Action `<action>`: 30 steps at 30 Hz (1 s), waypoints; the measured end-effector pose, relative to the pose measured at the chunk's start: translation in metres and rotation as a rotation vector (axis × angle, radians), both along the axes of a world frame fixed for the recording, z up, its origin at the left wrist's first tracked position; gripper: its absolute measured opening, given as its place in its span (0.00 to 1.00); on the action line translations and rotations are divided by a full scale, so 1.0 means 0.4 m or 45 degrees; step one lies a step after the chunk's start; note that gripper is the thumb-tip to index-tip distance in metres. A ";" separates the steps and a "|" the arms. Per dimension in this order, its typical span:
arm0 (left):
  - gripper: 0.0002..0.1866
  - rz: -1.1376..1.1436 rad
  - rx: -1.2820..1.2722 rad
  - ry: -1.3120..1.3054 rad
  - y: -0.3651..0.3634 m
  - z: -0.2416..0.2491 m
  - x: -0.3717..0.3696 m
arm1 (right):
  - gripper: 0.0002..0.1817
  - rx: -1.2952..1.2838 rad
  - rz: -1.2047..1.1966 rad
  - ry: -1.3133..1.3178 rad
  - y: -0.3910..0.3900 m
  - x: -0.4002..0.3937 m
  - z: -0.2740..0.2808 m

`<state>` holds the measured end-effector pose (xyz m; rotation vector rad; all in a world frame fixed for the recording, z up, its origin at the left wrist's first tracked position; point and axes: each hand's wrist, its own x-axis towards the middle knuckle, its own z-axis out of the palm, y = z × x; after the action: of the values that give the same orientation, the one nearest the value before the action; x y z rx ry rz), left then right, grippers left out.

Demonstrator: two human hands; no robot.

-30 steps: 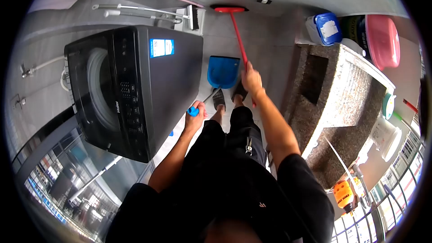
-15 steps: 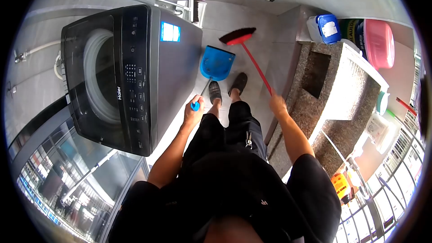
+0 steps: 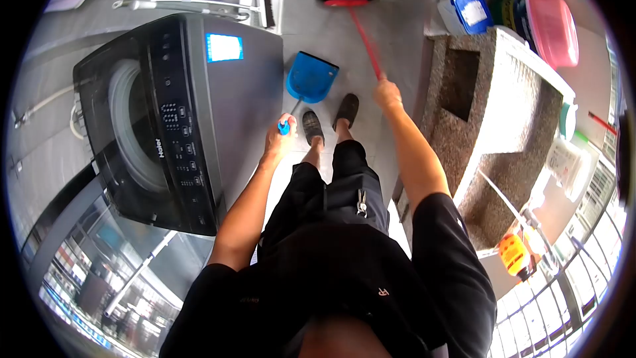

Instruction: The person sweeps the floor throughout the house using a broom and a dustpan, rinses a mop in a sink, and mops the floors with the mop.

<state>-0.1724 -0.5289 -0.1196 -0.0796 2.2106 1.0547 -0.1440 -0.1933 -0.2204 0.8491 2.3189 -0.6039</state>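
Note:
My left hand is closed around the blue-tipped handle of a dustpan. The blue pan rests on the grey tiled floor just beyond my feet, its mouth turned away from me. In my right hand is the red stick of a broom, the fingers wrapped round its upper end. The broom's dark bristles lie on the floor near the far wall, beyond the dustpan and a little to its right.
A black washing machine stands at the left. On the right is a stone sink unit with a blue-lidded container and a pink tub. A white-handled brush leans by the back wall. My slippers are on the floor.
My right hand has pushed the broom forward, so its head is now farther from the dustpan and close to the back wall. The dustpan stays in my left hand, and the view has shifted slightly.

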 end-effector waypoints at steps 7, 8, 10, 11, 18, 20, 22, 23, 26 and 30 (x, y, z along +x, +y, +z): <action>0.11 -0.219 -0.116 0.069 -0.003 -0.002 0.003 | 0.26 -0.201 -0.114 -0.227 -0.118 0.338 0.097; 0.11 -0.223 -0.115 0.069 0.000 0.006 0.001 | 0.25 -0.279 -0.193 -0.154 -0.125 0.359 0.143; 0.10 -0.244 -0.121 0.077 0.001 0.009 0.003 | 0.24 -0.436 -0.355 -0.005 -0.132 0.376 0.254; 0.10 -0.258 -0.128 0.087 0.002 0.006 0.001 | 0.24 -0.379 -0.373 0.038 -0.139 0.392 0.273; 0.09 -0.305 -0.178 0.090 0.004 -0.027 -0.014 | 0.24 -0.135 -0.372 0.021 -0.139 0.332 0.187; 0.10 -0.336 -0.208 0.127 0.015 -0.026 -0.023 | 0.23 -0.095 -0.304 -0.056 -0.156 0.340 0.121; 0.10 -0.332 -0.234 0.089 0.034 -0.010 -0.037 | 0.22 0.030 -0.137 -0.068 -0.193 0.365 0.067; 0.11 -0.356 -0.244 0.097 0.034 -0.015 -0.036 | 0.21 -0.074 -0.197 -0.147 -0.222 0.371 0.083; 0.13 -0.391 -0.256 0.138 0.037 -0.045 -0.037 | 0.19 -0.321 -0.250 -0.169 -0.314 0.412 0.158; 0.11 -0.348 -0.186 0.176 0.012 -0.066 -0.014 | 0.19 -0.929 -0.738 -0.269 -0.313 0.419 0.428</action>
<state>-0.1779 -0.5243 -0.1462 0.2320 2.3387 0.7686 0.0236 -0.3184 -0.0491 1.1279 1.4557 -1.4108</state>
